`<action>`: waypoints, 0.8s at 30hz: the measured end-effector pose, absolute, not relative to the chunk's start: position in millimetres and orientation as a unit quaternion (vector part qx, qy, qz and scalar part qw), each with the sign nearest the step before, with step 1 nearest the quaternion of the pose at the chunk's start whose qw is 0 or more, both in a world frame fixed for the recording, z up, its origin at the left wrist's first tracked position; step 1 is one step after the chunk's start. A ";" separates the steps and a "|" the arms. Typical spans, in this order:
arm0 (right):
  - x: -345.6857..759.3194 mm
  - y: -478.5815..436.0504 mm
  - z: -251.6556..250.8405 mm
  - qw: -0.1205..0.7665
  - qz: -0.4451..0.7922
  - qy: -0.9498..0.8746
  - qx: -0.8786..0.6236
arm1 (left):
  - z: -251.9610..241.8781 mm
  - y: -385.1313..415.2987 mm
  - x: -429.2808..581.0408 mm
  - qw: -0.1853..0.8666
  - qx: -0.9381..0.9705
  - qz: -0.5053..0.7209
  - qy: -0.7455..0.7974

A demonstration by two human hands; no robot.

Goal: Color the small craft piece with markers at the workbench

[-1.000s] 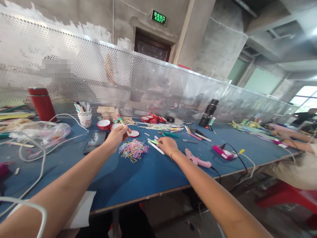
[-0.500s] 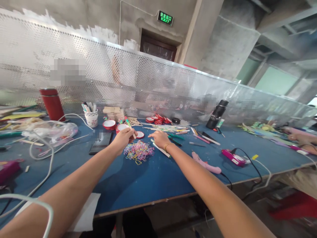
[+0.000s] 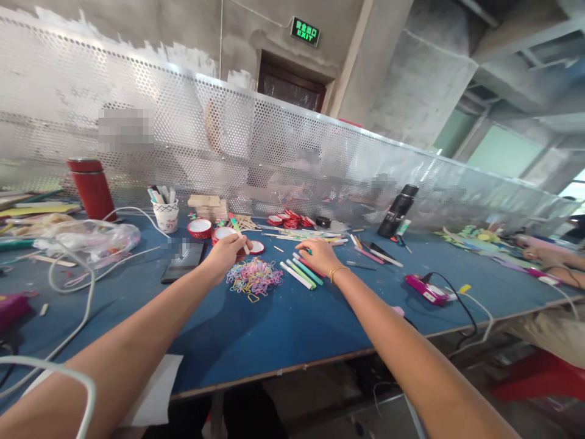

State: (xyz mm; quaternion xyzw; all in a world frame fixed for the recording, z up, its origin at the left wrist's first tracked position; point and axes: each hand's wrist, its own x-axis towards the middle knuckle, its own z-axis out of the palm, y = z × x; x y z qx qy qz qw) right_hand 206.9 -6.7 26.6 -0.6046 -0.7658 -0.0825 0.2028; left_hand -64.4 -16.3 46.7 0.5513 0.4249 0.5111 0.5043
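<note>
My left hand (image 3: 228, 253) pinches a flat wooden craft stick (image 3: 236, 225), upright and tilted, its upper part coloured green and red. Below it lies a loose heap of small coloured rubber bands (image 3: 255, 276). My right hand (image 3: 319, 256) is further right with its fingers curled down. A bit of teal shows at its fingertips, but I cannot make out what it belongs to. Just left of and below that hand, several marker pens (image 3: 299, 274) with white, green and teal barrels lie side by side on the blue table (image 3: 256, 341).
Behind my left hand stand red-rimmed rolls (image 3: 200, 228), stacked wood pieces (image 3: 208, 206) and a paper cup of pens (image 3: 165, 214). A black phone (image 3: 183, 263), red flask (image 3: 91, 189) and white cable (image 3: 91, 280) are at left. A black bottle (image 3: 398, 210) and purple device (image 3: 427, 289) stand right.
My right hand has moved right, off the markers, and more of them now show. Its forearm now covers most of the pink glue gun. The left hand still holds the craft stick.
</note>
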 end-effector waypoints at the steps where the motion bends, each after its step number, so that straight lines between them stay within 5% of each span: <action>1: 209.4 -12.4 29.8 0.209 -0.082 -0.760 -0.610 | 47.2 -16.4 -64.4 0.505 0.550 0.513 0.423; 14: 164.3 -60.0 6.0 0.070 -0.150 -0.743 -0.649 | 40.2 -13.6 -65.8 0.533 0.534 0.495 0.431; 24: 144.1 -62.3 23.7 0.264 -0.002 -0.740 -0.619 | 46.8 -17.8 -67.3 0.589 0.493 0.502 0.398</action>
